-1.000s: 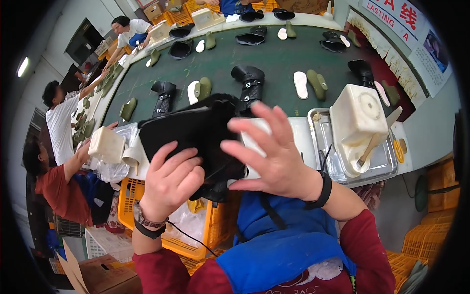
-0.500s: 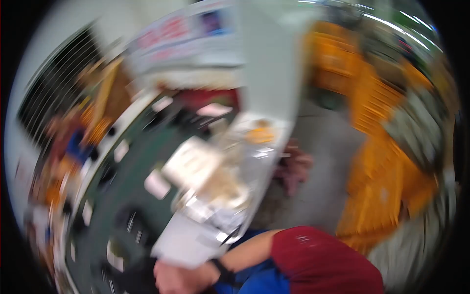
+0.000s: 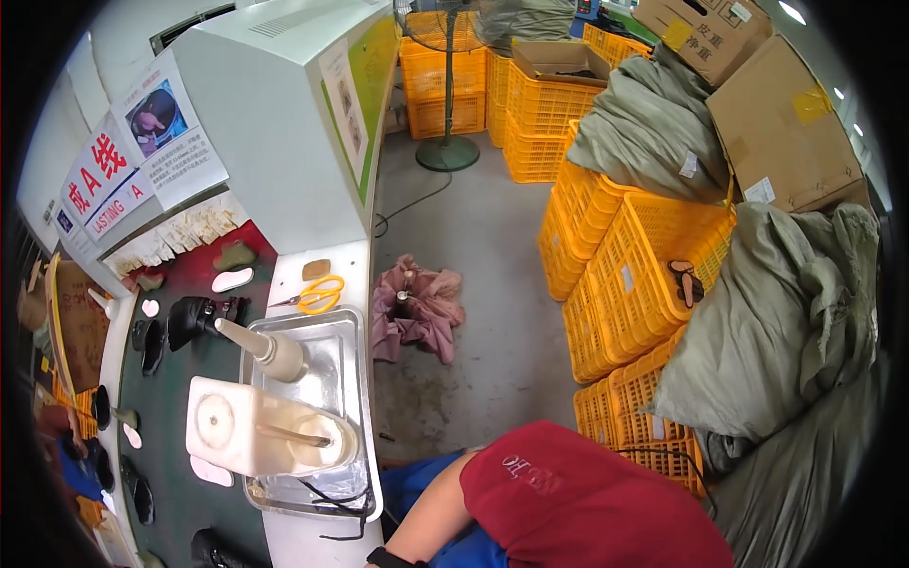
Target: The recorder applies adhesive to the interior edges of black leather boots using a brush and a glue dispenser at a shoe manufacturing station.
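Here, neither hand shows, so their grip cannot be told; only a red-sleeved arm [image 3: 530, 492] reaches left. Nearest it, a shallow steel tray [image 3: 331, 331] holds a cream plastic glue jug [image 3: 256, 435] and bottle [image 3: 270, 350]. An unseen elbow could tip them. Far right, yellow plastic crates [image 3: 625, 284] carry grey sacks [image 3: 653, 133].

We looked from a single head-worn fisheye view, turned down and to our right, away from the green conveyor [image 3: 175, 398] that ran along the left edge. The metal tray [image 3: 331, 379] sat close below us, our red sleeve [image 3: 587, 502] nearest at the lower edge. The floor [image 3: 473, 284] and yellow crates [image 3: 644, 284] lay farther off, bending toward the rim.
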### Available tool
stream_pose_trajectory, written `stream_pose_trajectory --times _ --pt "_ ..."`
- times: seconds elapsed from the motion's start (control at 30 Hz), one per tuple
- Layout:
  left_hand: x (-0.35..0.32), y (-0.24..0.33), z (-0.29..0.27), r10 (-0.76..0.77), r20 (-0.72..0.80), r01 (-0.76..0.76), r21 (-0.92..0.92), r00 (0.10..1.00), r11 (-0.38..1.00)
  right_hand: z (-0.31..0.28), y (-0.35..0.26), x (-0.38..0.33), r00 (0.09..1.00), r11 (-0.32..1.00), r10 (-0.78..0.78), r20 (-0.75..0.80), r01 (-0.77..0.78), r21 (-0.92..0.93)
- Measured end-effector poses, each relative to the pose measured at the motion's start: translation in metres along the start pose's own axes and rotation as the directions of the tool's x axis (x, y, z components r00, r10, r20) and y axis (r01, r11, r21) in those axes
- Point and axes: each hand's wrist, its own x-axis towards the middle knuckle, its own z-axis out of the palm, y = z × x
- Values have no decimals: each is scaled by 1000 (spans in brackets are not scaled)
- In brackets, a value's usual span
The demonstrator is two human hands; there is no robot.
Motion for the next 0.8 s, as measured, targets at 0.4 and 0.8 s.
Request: stream_pose_trajectory --times 0.4,0.8 --pt "-3 15 11 61 23 -56 -156 998 986 6 -5 3 999 998 38 11 -38 43" --pt "30 46 27 213 132 -164 -309 968 937 -5 -1 -5 980 994 9 201 14 -110"
